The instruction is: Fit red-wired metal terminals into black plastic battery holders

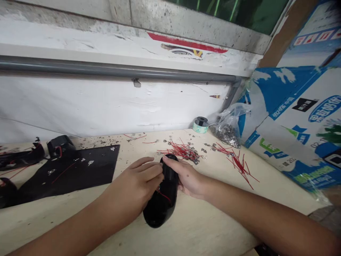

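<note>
- right hand has the glossy black elongated plastic housing, thumb on its top end, held just over the pale tabletop
- left hand is curled in at the housing's left side, fingers bunched; can't tell if they're pinching anything
- thin red wire lies across the housing
- red wires with silvery metal tabs piled just beyond

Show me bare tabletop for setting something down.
Tabletop looks bare between the right forearm and the carton, and between both forearms, nearer than the black shell. It's crowded beyond the shell, with red wires, and around the dark sheet.
</note>
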Tool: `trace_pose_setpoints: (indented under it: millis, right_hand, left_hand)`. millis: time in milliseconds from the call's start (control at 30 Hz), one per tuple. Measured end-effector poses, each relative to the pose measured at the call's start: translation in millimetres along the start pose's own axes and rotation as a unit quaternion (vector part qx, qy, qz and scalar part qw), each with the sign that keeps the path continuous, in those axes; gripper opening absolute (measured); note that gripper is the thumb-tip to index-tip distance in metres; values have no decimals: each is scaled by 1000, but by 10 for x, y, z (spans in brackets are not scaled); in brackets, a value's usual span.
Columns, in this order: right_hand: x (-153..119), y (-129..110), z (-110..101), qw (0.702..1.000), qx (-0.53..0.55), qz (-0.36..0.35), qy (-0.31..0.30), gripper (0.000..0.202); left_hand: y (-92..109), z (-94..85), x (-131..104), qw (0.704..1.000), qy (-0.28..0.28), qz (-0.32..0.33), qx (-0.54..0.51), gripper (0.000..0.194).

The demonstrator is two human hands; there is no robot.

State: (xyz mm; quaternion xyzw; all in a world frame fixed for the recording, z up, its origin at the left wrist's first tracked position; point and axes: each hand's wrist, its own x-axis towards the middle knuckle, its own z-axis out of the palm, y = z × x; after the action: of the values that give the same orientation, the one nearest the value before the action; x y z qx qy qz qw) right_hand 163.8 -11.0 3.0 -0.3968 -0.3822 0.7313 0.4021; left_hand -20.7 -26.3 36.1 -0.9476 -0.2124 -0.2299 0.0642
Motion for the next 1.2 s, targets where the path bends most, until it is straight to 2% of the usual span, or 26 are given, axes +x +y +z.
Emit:
trace_pose_setpoints:
  millis: [200,333,567,733,833,1000,1100,1200]
  right_hand:
    - [32,39,-29,999,-9,-27,-19,45]
    - [3,9,-23,1000,-13,-13,1,45]
    - [-11,-14,-11,1000,-11,8,-14,51]
    - [-13,-12,-16,1000,-19,18,-12,49]
    - [-15,-9,-18,1000,-26,12,-8,48]
    - [-4,3,-18,998,-54,-7,-14,49]
    - [3,13,-23,998,-59,-9,-8,51]
    - [9,23,-33,999,-54,-4,-5,51]
  left_hand:
    - [25,-25,-14,998,17,-54,-34,20]
    - [5,-24,-20,995,-20,-77,-60,20]
    - [-59,-52,-39,993,-67,-47,-90,31]
    - [-62,-57,-19,990,-75,-12,-121,28]
    - [-42,-39,-6,989,-72,-19,-127,26]
    - [-15,-12,-6,984,-79,-77,-140,24]
    - [-26,10,-29,969,-57,-143,-194,21]
    - [-47,36,-52,959,-38,-171,-225,21]
